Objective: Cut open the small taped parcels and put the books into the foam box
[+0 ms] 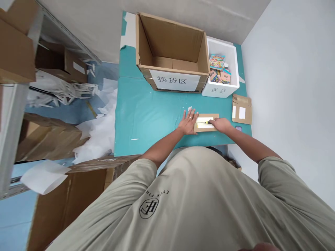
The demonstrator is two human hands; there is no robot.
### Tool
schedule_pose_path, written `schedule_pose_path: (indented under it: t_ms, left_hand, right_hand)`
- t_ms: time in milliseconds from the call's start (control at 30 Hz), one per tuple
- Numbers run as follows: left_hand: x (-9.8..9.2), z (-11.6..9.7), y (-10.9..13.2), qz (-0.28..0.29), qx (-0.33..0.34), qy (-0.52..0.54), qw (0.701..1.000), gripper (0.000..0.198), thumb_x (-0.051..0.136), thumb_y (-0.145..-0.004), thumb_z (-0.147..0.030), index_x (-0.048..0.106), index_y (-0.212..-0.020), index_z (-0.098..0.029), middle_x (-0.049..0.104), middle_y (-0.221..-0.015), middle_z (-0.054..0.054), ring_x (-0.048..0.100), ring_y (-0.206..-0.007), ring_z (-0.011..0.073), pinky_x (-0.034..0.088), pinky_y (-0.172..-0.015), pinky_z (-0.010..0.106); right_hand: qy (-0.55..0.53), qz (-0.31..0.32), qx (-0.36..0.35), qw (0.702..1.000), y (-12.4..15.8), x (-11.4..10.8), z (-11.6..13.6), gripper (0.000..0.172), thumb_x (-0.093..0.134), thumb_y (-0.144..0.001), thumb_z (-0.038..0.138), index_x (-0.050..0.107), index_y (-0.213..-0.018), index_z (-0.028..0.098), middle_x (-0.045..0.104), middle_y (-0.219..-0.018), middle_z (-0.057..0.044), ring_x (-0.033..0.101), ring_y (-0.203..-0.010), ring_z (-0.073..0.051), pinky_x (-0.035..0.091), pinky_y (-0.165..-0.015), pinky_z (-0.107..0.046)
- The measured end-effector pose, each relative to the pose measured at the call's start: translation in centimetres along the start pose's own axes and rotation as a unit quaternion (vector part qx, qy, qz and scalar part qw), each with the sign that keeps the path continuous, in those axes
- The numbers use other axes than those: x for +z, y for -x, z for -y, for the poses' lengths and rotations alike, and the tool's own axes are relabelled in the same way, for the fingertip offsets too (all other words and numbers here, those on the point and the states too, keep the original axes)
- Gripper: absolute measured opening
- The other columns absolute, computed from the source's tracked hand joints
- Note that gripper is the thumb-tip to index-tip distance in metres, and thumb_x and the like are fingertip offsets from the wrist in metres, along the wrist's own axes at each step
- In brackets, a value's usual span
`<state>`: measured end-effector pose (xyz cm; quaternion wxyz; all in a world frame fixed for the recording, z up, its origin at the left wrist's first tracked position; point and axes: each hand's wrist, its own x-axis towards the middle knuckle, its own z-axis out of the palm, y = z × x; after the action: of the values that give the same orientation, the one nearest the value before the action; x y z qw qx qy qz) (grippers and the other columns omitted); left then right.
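A small flat cardboard box (206,129) with white labels on its top lies near the front edge of the teal table. My left hand (188,122) rests on the box's left end and the table beside it, its fingers spread, a ring on one finger. My right hand (220,124) is closed at the box's right side around a small black and yellow box cutter (208,122). The cutter lies over the labelled top; its blade is too small to make out.
On the teal table (146,115), a large open cardboard carton (178,81) stands at the back. Beside it is a white foam bin (221,91) holding colourful packets (217,62). A flat cardboard package (242,109) and a phone (238,128) lie at right. Cartons and wrapping crowd the left floor.
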<state>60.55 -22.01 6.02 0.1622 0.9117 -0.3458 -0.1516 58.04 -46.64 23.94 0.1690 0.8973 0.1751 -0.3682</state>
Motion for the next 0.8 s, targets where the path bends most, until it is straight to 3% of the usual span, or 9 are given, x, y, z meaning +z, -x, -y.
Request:
schedule_pose_path:
  t_ms: [67,167,267,400,567,800]
  left_hand:
    - [-0.5,-0.8,-0.5,0.01,0.004,-0.028,1.0,0.156,0.096,-0.079,-0.067,0.012,-0.196,-0.006,0.01,-0.202,0.033,0.001,-0.189,0.055,-0.009,-0.149,0.075]
    - [-1.1,-1.5,-0.9,0.025,-0.01,-0.043,0.999,0.145,0.09,-0.081,-0.054,0.015,-0.195,-0.006,0.031,-0.196,0.033,0.023,-0.185,0.0532,0.0,-0.151,0.07]
    - [-1.4,-1.7,-1.0,0.029,-0.014,-0.045,0.998,0.141,0.088,-0.08,-0.051,0.019,-0.194,-0.007,0.039,-0.192,0.032,0.033,-0.179,0.0532,0.008,-0.151,0.069]
    - [-1.3,-1.7,-0.7,0.028,-0.029,-0.047,0.998,0.139,0.087,-0.08,-0.05,0.02,-0.194,-0.006,0.04,-0.191,0.033,0.035,-0.177,0.0537,0.012,-0.15,0.068]
    - [-1.4,-1.5,-0.2,0.037,-0.034,-0.057,0.997,0.144,0.089,-0.077,-0.052,0.018,-0.194,-0.005,0.039,-0.19,0.034,0.034,-0.177,0.0542,0.008,-0.15,0.069]
    - [-2.4,-1.1,-0.4,0.066,-0.058,-0.079,0.993,0.149,0.093,-0.074,-0.049,0.017,-0.195,-0.008,0.041,-0.189,0.033,0.034,-0.176,0.0542,0.003,-0.15,0.071]
  right_hand:
    - [0.001,0.0,0.0,1.0,-0.1,-0.2,0.1,0.058,0.038,-0.121,0.015,0.061,-0.175,0.02,0.078,-0.146,-0.025,0.08,-0.126,-0.036,0.053,-0.094,-0.039]
    - [0.004,-0.002,-0.004,1.0,-0.1,-0.8,-0.1,0.058,0.038,-0.122,0.017,0.062,-0.174,0.021,0.079,-0.145,-0.025,0.081,-0.123,-0.036,0.054,-0.096,-0.04]
    - [0.003,0.001,-0.011,1.0,0.1,-1.0,-1.5,0.056,0.037,-0.123,0.022,0.064,-0.173,0.023,0.081,-0.144,-0.025,0.082,-0.121,-0.037,0.055,-0.095,-0.041]
    - [0.007,0.008,0.0,1.0,0.8,0.2,-5.5,0.056,0.038,-0.125,0.031,0.066,-0.172,0.025,0.082,-0.143,-0.024,0.081,-0.123,-0.039,0.054,-0.097,-0.043]
    - [0.03,0.027,0.01,0.999,1.4,3.0,-10.5,0.055,0.036,-0.126,0.036,0.067,-0.17,0.026,0.084,-0.139,-0.021,0.081,-0.121,-0.037,0.053,-0.094,-0.04]
    - [0.04,0.001,-0.03,0.999,-0.5,3.9,-11.2,0.055,0.035,-0.126,0.033,0.066,-0.171,0.028,0.083,-0.137,-0.022,0.082,-0.117,-0.035,0.054,-0.096,-0.041]
